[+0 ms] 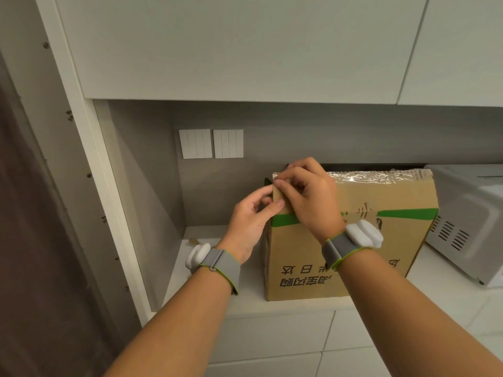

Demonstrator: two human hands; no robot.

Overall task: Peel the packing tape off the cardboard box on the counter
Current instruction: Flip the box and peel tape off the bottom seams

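left hand [249,213] thumb and fingers clamped on box [353,240] corner, steadying | right hand [304,191] fingertips pinched together on tape [367,177] end at top corner | tape runs right of fingers along top edge, mostly stuck | peel barely begun

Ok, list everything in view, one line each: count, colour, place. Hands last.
cardboard box: one, brown with a green band, on the counter
packing tape: one clear shiny strip, along the box's top edge
counter: one, white, under the box
microwave: one, white, right of the box
wall switches: two panels, white, back wall left of the box
upper cabinets: white, above the niche
wristbands: two, grey, one per wrist
left hand: at the box's left top corner
right hand: fingers at the same corner's tape
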